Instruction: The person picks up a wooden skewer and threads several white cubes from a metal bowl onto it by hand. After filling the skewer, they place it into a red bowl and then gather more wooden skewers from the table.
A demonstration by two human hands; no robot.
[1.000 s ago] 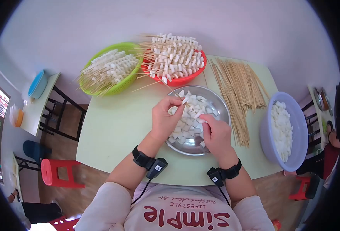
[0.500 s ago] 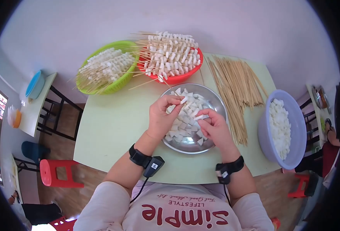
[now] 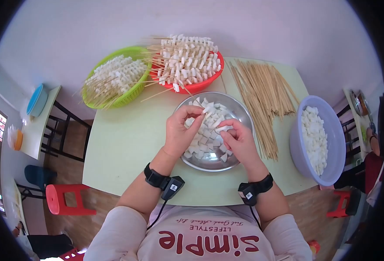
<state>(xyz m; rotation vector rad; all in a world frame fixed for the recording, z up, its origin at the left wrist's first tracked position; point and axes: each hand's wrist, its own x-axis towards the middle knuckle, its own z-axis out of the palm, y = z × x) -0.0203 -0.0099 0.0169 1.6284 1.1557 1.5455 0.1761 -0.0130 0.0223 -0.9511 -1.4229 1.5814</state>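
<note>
My left hand point(image 3: 182, 129) is closed in a pinch on a thin wooden skewer point(image 3: 188, 92) that slants up and left from the fingers, with a white piece near the fingertips. Facing it, my right hand point(image 3: 237, 138) pinches a white piece point(image 3: 221, 128). Both hands are over a round metal tray point(image 3: 207, 163) that holds many white cut pieces point(image 3: 205, 140). A small gap separates the two hands.
Loaded skewers fill a green basket point(image 3: 133, 92) and a red basket point(image 3: 207, 82) at the back. Bare wooden skewers point(image 3: 266, 91) lie right of the tray. A purple basin point(image 3: 294, 145) of white pieces stands at the right edge. People are partly visible at both sides.
The whole view has shifted slightly, moving the table items a little left. My hands are slightly closer together, still pinching the skewer and a white piece.
</note>
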